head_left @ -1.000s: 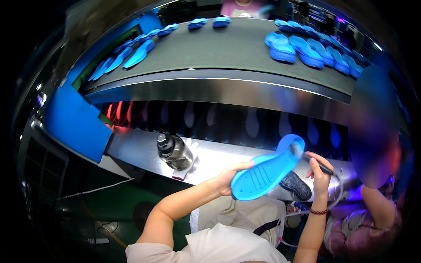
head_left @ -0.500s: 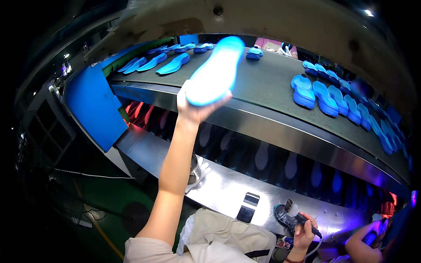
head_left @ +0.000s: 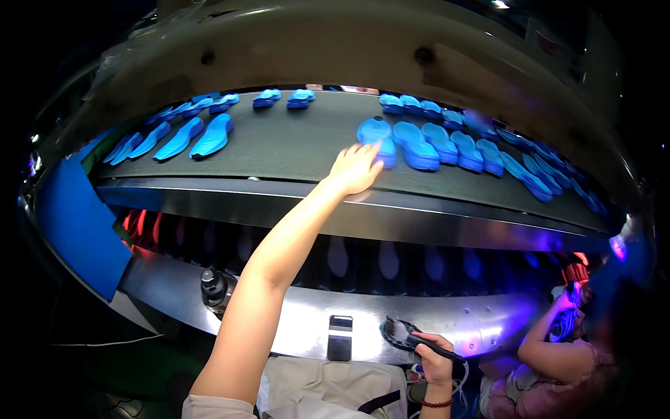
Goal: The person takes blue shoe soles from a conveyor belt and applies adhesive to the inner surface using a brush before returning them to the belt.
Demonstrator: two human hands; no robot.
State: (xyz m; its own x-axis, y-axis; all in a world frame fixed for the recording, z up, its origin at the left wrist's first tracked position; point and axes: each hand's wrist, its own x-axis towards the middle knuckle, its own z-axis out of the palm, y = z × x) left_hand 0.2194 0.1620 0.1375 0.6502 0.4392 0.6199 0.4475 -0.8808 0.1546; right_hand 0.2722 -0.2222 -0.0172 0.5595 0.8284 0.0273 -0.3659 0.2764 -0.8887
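Observation:
My left hand (head_left: 357, 169) reaches up over the conveyor belt, its fingers stretched out against the near end of a blue shoe sole stack (head_left: 374, 131). This stack is the leftmost in the front row on the right part of the belt, and its near end is slightly blurred. Low down, my right hand (head_left: 436, 359) is closed round the black handle of a brush (head_left: 434, 342). The bristle end lies over a small dark dish (head_left: 392, 336) on the metal ledge; the dish's contents cannot be made out.
Several blue soles (head_left: 211, 136) lie on the left of the belt (head_left: 293, 143). A phone (head_left: 340, 339) and a dark container (head_left: 215, 288) stand on the metal ledge (head_left: 293, 328). Below the belt, dark sole shapes line a slot. Another person (head_left: 558, 342) sits at right.
My left hand held a bright blue sole above the belt; now it is down at the front stack, with no raised sole visible. The view has shifted right. My right hand still holds the brush.

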